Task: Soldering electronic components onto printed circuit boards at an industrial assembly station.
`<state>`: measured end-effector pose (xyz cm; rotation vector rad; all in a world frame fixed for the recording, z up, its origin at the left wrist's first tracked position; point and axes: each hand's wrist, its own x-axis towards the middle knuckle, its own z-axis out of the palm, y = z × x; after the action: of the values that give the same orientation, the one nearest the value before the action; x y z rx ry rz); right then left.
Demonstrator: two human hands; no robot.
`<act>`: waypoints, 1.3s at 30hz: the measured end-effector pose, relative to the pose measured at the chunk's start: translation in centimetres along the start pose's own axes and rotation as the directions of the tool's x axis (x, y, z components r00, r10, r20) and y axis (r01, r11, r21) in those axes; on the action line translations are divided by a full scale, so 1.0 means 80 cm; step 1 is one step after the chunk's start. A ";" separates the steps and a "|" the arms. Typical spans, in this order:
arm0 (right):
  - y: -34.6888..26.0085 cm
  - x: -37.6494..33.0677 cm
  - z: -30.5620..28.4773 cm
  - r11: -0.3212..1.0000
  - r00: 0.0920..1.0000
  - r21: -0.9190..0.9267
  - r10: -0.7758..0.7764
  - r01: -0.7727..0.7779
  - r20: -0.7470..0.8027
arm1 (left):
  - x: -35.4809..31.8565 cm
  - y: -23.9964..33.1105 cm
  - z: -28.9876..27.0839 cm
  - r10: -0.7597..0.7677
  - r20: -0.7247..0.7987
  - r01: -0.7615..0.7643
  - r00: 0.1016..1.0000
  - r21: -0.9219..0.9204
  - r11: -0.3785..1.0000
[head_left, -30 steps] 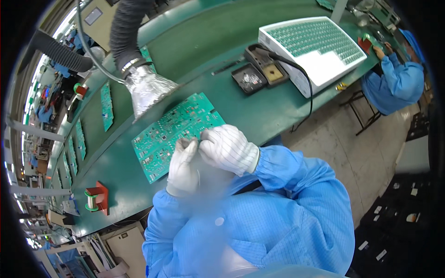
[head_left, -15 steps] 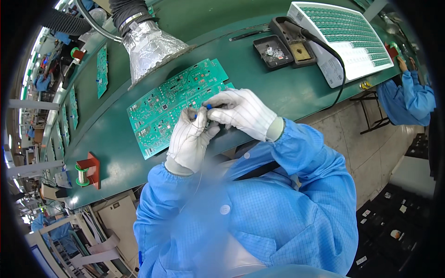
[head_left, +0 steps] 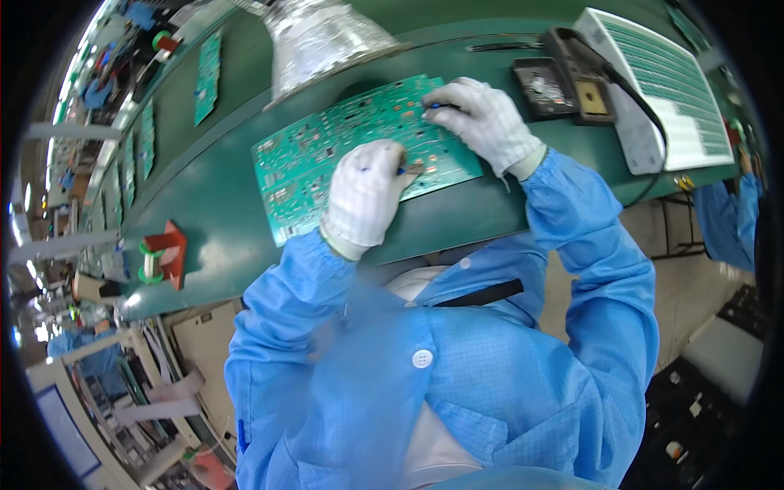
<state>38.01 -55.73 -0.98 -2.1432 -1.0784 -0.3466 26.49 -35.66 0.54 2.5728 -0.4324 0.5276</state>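
Observation:
A large green circuit board, populated with small parts, lies flat on the green bench below both hands. Over its front middle, my left hand in a white glove is closed, fingers curled and knuckles up. A speck of blue shows at its fingertips, but what it holds is mostly hidden. My right hand, gloved too, is above the board's far right part. Its thumb and forefinger pinch a small dark-blue part; its exact kind is too small to make out.
A foil-wrapped extraction hood hangs behind the board. To the right are a soldering iron stand, a small black tray and a white tray of green boards. A solder spool stands left. More boards lie far left.
My hands were close together at the board's front edge; now they are apart over the board, the right farther back and to the right. The whole view has shifted.

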 end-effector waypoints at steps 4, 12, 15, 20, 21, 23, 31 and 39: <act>0.014 0.007 0.013 0.998 0.998 -0.064 -0.033 0.030 -0.050 | 0.002 -0.005 0.007 0.057 -0.169 -0.042 0.984 0.092 0.995; 0.023 0.035 0.035 0.988 0.997 -0.134 -0.076 0.076 0.006 | -0.001 -0.007 -0.018 -0.158 -0.062 0.160 0.985 0.035 0.986; 0.022 0.036 0.036 0.983 0.996 -0.162 -0.093 0.092 0.003 | -0.003 -0.015 -0.019 -0.153 -0.019 0.153 0.988 0.038 0.987; 0.020 0.038 0.038 0.981 0.995 -0.165 -0.094 0.097 0.025 | -0.003 -0.017 -0.026 -0.171 0.056 0.167 0.984 0.072 0.983; 0.020 0.038 0.039 0.979 0.994 -0.174 -0.107 0.107 0.013 | -0.002 -0.017 -0.026 -0.172 0.060 0.168 0.983 0.072 0.983; 0.021 0.039 0.042 0.977 0.993 -0.180 -0.116 0.114 0.003 | 0.000 -0.015 -0.023 -0.177 0.002 0.176 0.984 0.031 0.984; 0.027 0.037 0.048 0.971 0.987 -0.190 -0.157 0.148 -0.032 | 0.017 -0.008 -0.011 -0.137 0.039 0.139 0.990 -0.087 0.986; 0.001 0.051 0.025 0.962 0.997 -0.269 -0.017 0.037 0.076 | 0.024 0.003 -0.002 -0.013 0.093 0.011 0.996 0.015 1.000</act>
<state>40.44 -51.90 -0.34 -2.3998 -1.1579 -0.4532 28.02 -36.15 1.61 2.6198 -0.4459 0.4091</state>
